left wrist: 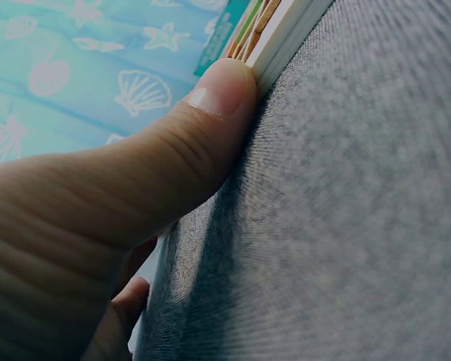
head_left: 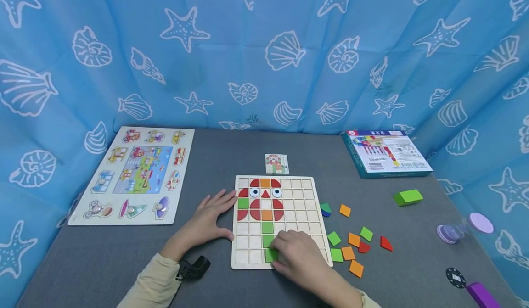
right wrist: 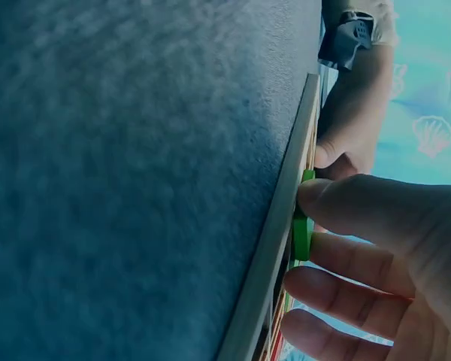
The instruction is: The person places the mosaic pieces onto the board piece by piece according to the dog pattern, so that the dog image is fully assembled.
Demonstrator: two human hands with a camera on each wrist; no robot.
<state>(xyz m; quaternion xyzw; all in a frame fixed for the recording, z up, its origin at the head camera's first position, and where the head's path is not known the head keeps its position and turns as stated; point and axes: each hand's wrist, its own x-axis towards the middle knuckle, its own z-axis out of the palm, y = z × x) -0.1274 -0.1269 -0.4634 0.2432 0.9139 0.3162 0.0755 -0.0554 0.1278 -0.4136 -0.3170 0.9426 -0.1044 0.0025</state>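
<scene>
A wooden grid board (head_left: pixel 295 204) lies flat on the grey table, partly filled with red, orange, green and eye-printed pieces. My right hand (head_left: pixel 303 257) is over its lower edge, pinching a green square tile (right wrist: pixel 302 237) between thumb and index finger. That tile (head_left: pixel 270 255) is at the bottom row, below two other green squares in the same column. On the board's left edge rests my left hand (head_left: pixel 211 221), its fingers extended and spread. In the left wrist view the thumb (left wrist: pixel 222 86) touches the board's side. A small pattern card (head_left: pixel 276 163) lies just beyond the board.
Loose orange, green and red tiles (head_left: pixel 348 253) lie right of the board. A picture puzzle board (head_left: pixel 182 179) sits at the left, a flat box (head_left: pixel 388 154) at the back right. Further right are a green block (head_left: pixel 408 197), an hourglass-like object (head_left: pixel 452 232) and a purple block (head_left: pixel 482 295).
</scene>
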